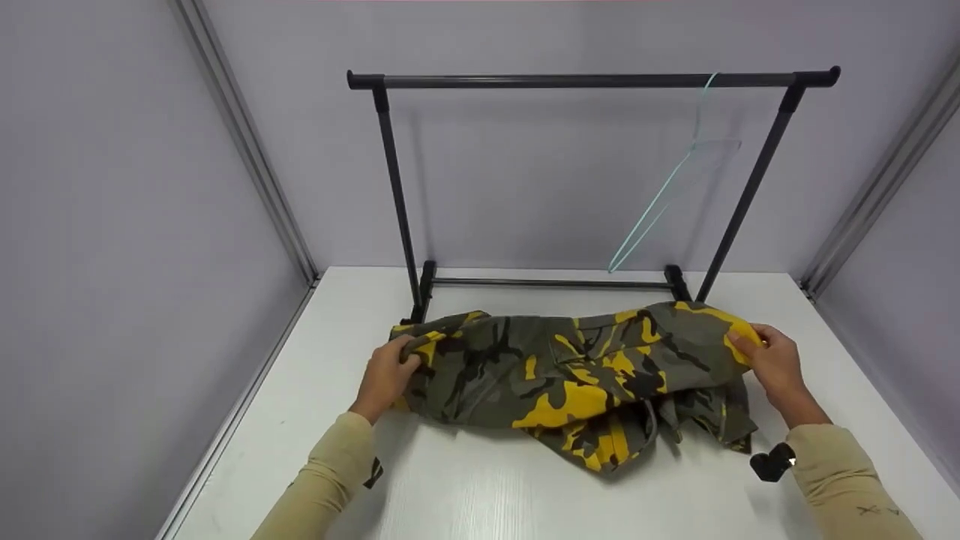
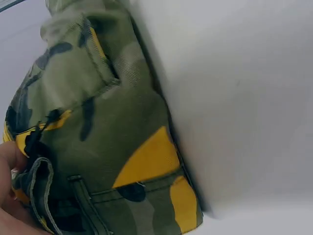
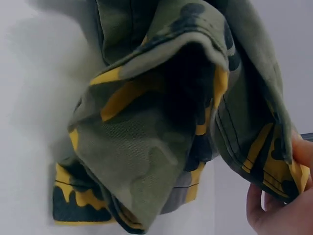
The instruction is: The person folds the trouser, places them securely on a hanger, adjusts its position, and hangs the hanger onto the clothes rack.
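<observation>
Your left hand (image 1: pixel 386 379) grips 1 end of the camo garment (image 1: pixel 491 375); your right hand (image 1: pixel 776 364) pinches the other. It stretches between them over the bench (image 1: pixel 465 487), just in front of the rack (image 1: pixel 525 81), which bears 1 hanger (image 1: pixel 651 204).

The camouflage garment (image 1: pixel 480 375) has patches of green-grey, black and yellow. It is stretched from left to right over the white table (image 1: pixel 465 495), creased and bunched rather than flat. Its left end is gripped by the left hand (image 1: pixel 386 377), and its right end is pinched by the right hand (image 1: pixel 778 365). Loose folds come out at the near side, right of its middle. The left wrist view shows stitched seams; the right one, an open cloth end, dark inside.
</observation>
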The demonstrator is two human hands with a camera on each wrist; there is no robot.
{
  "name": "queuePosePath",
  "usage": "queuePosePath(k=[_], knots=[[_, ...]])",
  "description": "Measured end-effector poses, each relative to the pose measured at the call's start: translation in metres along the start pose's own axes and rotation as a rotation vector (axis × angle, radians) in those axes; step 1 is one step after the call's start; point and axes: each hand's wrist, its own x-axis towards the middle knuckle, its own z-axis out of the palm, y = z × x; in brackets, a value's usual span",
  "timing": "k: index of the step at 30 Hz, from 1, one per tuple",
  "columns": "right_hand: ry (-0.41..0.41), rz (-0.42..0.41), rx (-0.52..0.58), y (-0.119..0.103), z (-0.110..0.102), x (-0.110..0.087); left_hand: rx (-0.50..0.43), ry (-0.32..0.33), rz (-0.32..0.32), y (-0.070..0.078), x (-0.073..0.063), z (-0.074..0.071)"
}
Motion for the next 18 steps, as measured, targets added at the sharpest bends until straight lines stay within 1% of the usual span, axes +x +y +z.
queuePosePath(k=[2,5,8,10,12,14,15,16,18], knots=[[0.038,-0.021,-0.017,-0.005,0.0,0.0,-0.043,0.019,-0.003,0.0,0.003,-0.005],[0.109,-0.037,-0.029,-0.014,-0.003,0.0,-0.081,0.059,0.019,0.003,0.006,-0.014],[0.175,-0.042,-0.035,-0.021,-0.007,0.0,-0.089,0.124,0.061,0.005,0.008,-0.023],[0.196,-0.054,-0.029,-0.023,-0.01,0.0,-0.088,0.172,0.079,0.006,0.009,-0.03],[0.184,-0.074,-0.019,-0.022,-0.013,-0.001,-0.081,0.208,0.089,0.005,0.01,-0.036],[0.139,-0.106,-0.015,-0.019,-0.013,-0.004,-0.075,0.227,0.081,0.001,0.008,-0.039],[0.107,-0.128,-0.026,-0.017,-0.013,-0.007,-0.073,0.226,0.068,-0.002,0.007,-0.039],[0.072,-0.147,-0.039,-0.015,-0.012,-0.01,-0.065,0.214,0.055,-0.006,0.006,-0.038],[-0.018,-0.177,-0.064,-0.01,-0.01,-0.017,-0.047,0.162,0.025,-0.014,0.001,-0.035]])
